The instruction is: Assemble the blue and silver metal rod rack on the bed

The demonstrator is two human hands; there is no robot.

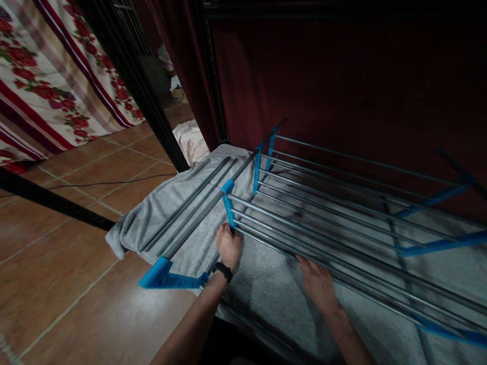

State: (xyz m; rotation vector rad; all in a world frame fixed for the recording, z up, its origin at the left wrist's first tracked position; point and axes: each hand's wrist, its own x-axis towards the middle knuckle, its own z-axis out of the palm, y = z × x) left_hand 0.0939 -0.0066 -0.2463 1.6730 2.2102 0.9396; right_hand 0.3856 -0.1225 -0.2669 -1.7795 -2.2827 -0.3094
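A metal drying rack (pixel 342 203) with grey rods and blue plastic joints stands in front of me, and a grey towel (pixel 167 203) lies spread under its rods. My left hand (pixel 228 246), a black band on its wrist, is closed around the near rod beside a blue joint (pixel 228 200). My right hand (pixel 317 284) lies with fingers stretched out on the towel below the near rods.
Brown tiled floor (pixel 76 284) extends to the left, crossed by a black bar (pixel 57 203) and a thin cable. A floral cloth (pixel 45 76) hangs at the back left. Dark red curtains (pixel 342 76) stand behind the rack. A black post (pixel 144 91) rises near the towel's far corner.
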